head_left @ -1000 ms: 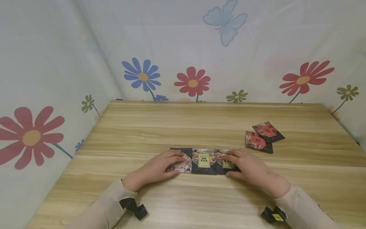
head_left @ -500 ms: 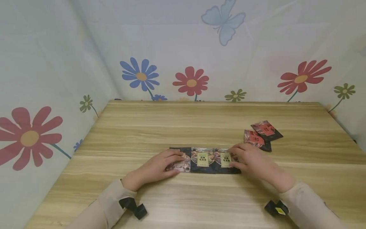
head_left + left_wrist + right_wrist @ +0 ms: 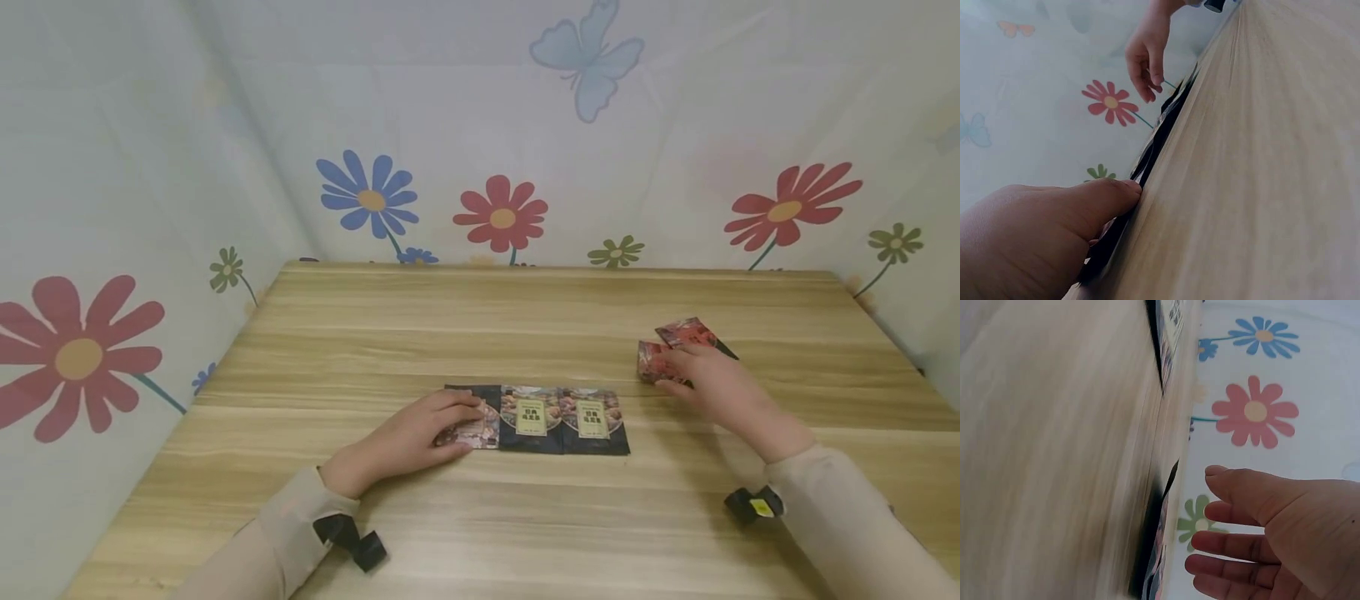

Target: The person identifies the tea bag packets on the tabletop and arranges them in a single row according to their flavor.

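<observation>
Three flat black sachets lie edge to edge in a row on the wooden table. My left hand [image 3: 405, 429] rests on the left sachet [image 3: 489, 432], fingers over its printed front and thumb at its near edge. The middle sachet [image 3: 531, 419] and the right sachet [image 3: 592, 421] carry matching yellow-green labels and face up. Farther right, my right hand [image 3: 716, 387] hovers over two red-labelled sachets, a nearer one [image 3: 648, 365] and a farther one [image 3: 686, 332], and partly hides both. In the right wrist view, its extended fingers [image 3: 1235, 544] stand apart from the sachets.
The wood-grain table [image 3: 465, 317] runs back to a white cloth backdrop [image 3: 450, 100] printed with flowers and a butterfly. Black wrist mounts [image 3: 352, 542] sit under both sleeves, close to the tabletop.
My right hand has left the right sachet of the row and moved right and away from me, over the red-labelled sachets. The left hand stays on the left sachet.
</observation>
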Available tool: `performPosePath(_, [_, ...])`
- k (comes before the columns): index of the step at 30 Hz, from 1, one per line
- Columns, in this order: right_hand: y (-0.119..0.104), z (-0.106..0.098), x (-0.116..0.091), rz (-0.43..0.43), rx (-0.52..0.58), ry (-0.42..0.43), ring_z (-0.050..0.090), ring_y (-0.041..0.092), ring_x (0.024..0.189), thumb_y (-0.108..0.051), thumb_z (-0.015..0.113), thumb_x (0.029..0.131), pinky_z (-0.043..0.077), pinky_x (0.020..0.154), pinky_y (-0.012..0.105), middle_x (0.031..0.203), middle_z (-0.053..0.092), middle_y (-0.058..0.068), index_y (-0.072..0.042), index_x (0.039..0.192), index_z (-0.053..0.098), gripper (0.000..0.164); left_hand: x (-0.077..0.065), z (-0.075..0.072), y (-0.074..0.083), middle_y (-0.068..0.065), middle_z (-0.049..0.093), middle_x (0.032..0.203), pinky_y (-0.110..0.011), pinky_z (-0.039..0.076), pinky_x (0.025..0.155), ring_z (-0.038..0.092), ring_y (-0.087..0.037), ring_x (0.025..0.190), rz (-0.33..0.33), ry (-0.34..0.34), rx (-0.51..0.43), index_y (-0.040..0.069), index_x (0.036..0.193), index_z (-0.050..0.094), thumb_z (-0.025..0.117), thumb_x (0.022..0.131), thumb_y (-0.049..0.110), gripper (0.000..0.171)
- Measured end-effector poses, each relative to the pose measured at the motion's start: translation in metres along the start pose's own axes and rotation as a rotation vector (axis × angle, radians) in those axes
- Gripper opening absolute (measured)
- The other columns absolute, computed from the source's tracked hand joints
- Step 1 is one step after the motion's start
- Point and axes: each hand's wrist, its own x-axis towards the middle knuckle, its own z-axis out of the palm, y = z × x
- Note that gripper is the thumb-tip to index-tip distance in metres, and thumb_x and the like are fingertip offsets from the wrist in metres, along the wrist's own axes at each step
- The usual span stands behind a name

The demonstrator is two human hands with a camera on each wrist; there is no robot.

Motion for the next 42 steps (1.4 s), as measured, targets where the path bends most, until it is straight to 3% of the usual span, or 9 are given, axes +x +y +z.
performPosePath(4, [0.01, 0.001, 0.002, 0.01, 0.003, -0.047, 0.06, 0.044, 0.109, -0.024, 0.068, 0.089, 0.05, 0.09, 0.058, 0.12, 0.061, 0.028, 0.002, 0.121, 0.063, 0.042, 0.0, 0.001, -0.001, -0.005, 0.055, 0.137, -0.042, 0.042, 0.11, 0.051, -0.024, 0.128, 0.007, 0.003, 0.014, 0.014, 0.128, 0.06, 0.065, 0.09, 0.035, 0.044])
performPosePath(16, [0.02, 0.012, 0.004, -0.077, 0.01, -0.07, 0.058, 0.044, 0.111, -0.02, 0.067, 0.089, 0.05, 0.091, 0.058, 0.119, 0.063, 0.025, -0.002, 0.125, 0.062, 0.041, -0.001, -0.001, 0.0, -0.005, 0.055, 0.138, -0.041, 0.042, 0.11, 0.051, -0.024, 0.128, 0.006, -0.008, 0.008, 0.013, 0.128, 0.059, 0.065, 0.09, 0.034, 0.044])
performPosePath(23, [0.015, 0.012, 0.003, -0.099, -0.019, -0.045, 0.059, 0.043, 0.108, -0.021, 0.067, 0.089, 0.049, 0.093, 0.057, 0.115, 0.065, 0.024, 0.002, 0.119, 0.065, 0.038, -0.001, 0.0, -0.001, -0.005, 0.055, 0.138, -0.041, 0.042, 0.11, 0.051, -0.024, 0.128, 0.009, -0.005, 0.016, 0.013, 0.128, 0.06, 0.064, 0.09, 0.035, 0.044])
performPosePath(32, [0.004, 0.01, 0.0, -0.099, -0.004, -0.073, 0.058, 0.044, 0.111, -0.024, 0.066, 0.09, 0.048, 0.094, 0.058, 0.119, 0.064, 0.024, 0.001, 0.124, 0.063, 0.042, 0.0, -0.003, 0.003, -0.005, 0.054, 0.139, -0.04, 0.041, 0.111, 0.05, -0.023, 0.129, -0.007, -0.02, 0.003, 0.013, 0.129, 0.059, 0.065, 0.09, 0.034, 0.044])
performPosePath(42, [-0.003, 0.014, -0.001, -0.145, -0.039, -0.026, 0.063, 0.038, 0.101, -0.022, 0.069, 0.087, 0.052, 0.089, 0.053, 0.108, 0.066, 0.021, 0.004, 0.115, 0.066, 0.039, 0.0, -0.001, 0.001, -0.003, 0.054, 0.139, -0.039, 0.04, 0.112, 0.049, -0.022, 0.13, -0.012, -0.03, 0.013, 0.014, 0.13, 0.058, 0.063, 0.091, 0.035, 0.045])
